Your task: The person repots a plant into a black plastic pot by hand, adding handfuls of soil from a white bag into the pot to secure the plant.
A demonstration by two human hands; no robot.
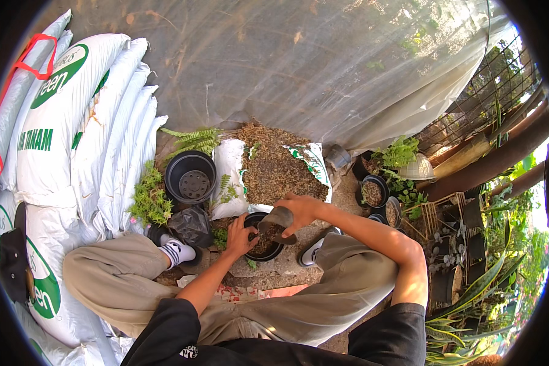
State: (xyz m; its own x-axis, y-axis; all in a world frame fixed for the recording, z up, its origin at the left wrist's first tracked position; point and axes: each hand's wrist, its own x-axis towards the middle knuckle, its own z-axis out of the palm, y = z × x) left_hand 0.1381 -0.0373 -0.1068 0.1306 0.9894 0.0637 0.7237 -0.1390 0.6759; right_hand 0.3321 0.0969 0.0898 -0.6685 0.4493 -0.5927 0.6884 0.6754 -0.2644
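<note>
In my right hand (299, 211) is a grey cylindrical scoop (274, 220), tipped over a black plastic plant pot (274, 253) on the ground between my feet. Brown potting mix (263, 242) shows in the pot and at the scoop's mouth. My left hand (240, 238) grips the pot's left rim, its fingertips reaching just inside. Right beyond the pot lies a torn-open white sack (228, 158), with loose brown growing medium (274, 169) heaped in and behind it.
Stacked white sacks (87, 137) rise on the left. A larger black pot (191, 176) and a black plastic bag (191, 227) sit left of the torn sack. Several small filled pots (373, 193) stand right. Plastic sheeting (279, 68) hangs behind; ferns (196, 139) grow near it.
</note>
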